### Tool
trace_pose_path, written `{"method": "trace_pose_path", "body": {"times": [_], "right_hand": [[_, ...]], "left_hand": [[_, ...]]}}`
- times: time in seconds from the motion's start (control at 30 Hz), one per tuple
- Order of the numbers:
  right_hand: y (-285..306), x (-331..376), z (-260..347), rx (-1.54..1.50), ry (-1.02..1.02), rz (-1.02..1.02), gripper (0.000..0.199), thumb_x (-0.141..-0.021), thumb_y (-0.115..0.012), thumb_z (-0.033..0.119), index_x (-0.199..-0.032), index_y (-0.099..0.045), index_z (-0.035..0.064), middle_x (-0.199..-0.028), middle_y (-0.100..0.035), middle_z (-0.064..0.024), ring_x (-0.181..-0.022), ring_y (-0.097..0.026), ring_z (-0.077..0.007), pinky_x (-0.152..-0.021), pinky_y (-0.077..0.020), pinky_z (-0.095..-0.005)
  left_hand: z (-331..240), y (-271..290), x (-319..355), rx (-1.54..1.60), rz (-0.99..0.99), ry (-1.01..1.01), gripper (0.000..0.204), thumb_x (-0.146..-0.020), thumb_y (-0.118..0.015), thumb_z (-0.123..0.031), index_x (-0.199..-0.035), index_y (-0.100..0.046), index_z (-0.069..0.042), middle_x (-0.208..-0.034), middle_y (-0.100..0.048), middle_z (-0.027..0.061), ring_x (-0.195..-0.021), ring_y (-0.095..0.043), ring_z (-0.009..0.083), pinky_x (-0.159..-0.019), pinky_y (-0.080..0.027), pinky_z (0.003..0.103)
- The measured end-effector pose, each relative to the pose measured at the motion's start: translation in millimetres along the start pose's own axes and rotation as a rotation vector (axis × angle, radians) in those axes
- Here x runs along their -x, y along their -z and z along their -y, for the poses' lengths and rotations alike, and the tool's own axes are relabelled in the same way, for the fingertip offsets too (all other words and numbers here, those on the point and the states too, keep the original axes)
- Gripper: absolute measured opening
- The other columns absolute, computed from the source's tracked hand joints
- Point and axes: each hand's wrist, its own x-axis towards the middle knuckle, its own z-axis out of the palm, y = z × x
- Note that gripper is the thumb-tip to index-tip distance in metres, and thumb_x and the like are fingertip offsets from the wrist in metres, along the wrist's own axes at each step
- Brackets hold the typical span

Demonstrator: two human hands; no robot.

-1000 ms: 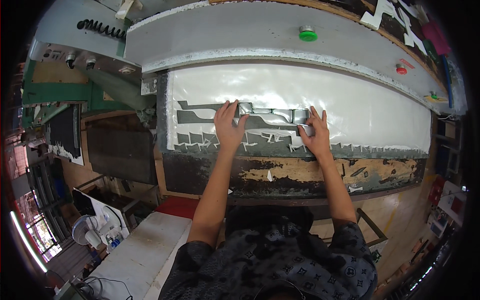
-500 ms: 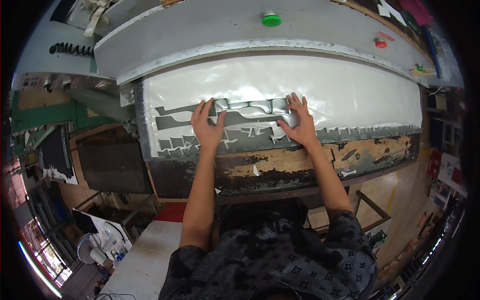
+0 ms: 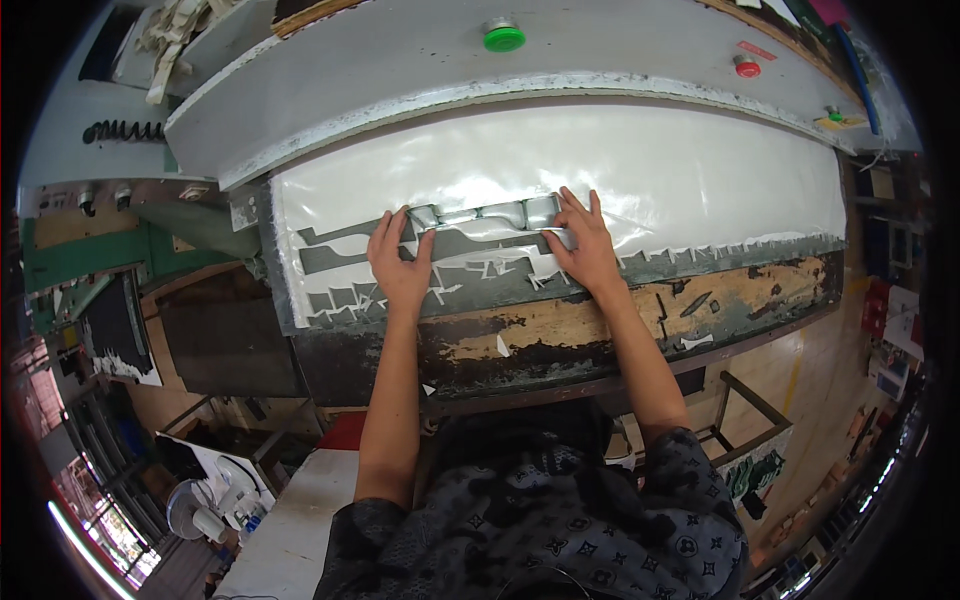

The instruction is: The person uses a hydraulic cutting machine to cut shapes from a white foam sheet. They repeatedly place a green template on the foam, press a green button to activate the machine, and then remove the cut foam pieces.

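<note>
Metal cutting die (image 3: 485,217), a long narrow wavy strip, lies on the white glossy sheet (image 3: 690,170) spread over the press desk (image 3: 560,320). Its long axis runs left to right, across the person's front. Left hand (image 3: 398,262) is open, fingers spread, fingertips touching the die's left end. Right hand (image 3: 585,243) is likewise open and flat, fingertips on the right end. The die sits between both hands, just beyond the fingertips; neither hand is clearly nearer. Dark cut-out gaps (image 3: 340,262) show in the sheet just left of and below the die.
</note>
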Motion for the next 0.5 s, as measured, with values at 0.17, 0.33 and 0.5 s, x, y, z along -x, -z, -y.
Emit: {"method": "trace_pose_path", "body": {"times": [0.17,0.33,0.5], "right_hand": [[1.2,0.9,-2.0,0.004,0.001,-0.004,0.021,-0.088,-0.078,0.01,-0.099,-0.06,0.0067,-0.135,-0.068,-0.0253,-0.143,-0.053,-0.0383,-0.126,-0.0226,-0.0623],[-0.5,-2.1,0.6,0.001,0.004,-0.006,0.022,-0.088,-0.078,0.008,-0.097,-0.059,0.0057,-0.133,-0.068,-0.0283,-0.143,-0.053,-0.0395,-0.126,-0.0213,-0.0621],[-0.5,-3.3,-1.0,0.009,0.013,-0.008,0.021,-0.088,-0.078,0.009,-0.095,-0.058,0.006,-0.131,-0.069,-0.0286,-0.142,-0.054,-0.0393,-0.125,-0.0222,-0.0628]], "left_hand": [[-5.5,0.8,-2.6,0.073,-0.014,-0.001,0.066,-0.082,-0.089,-0.015,-0.142,-0.062,-0.005,-0.14,-0.065,0.0188,-0.13,-0.061,0.0344,-0.11,-0.046,0.043],[-4.1,4.6,-3.7,-0.03,0.023,-0.064,0.071,-0.08,-0.089,-0.02,-0.144,-0.06,-0.006,-0.14,-0.066,0.0158,-0.132,-0.059,0.0347,-0.112,-0.042,0.046],[-1.5,-2.0,-0.8,-0.01,-0.008,0.044,0.058,-0.084,-0.087,-0.026,-0.137,-0.068,-0.013,-0.14,-0.065,0.0176,-0.13,-0.058,0.0375,-0.112,-0.04,0.049]]}}
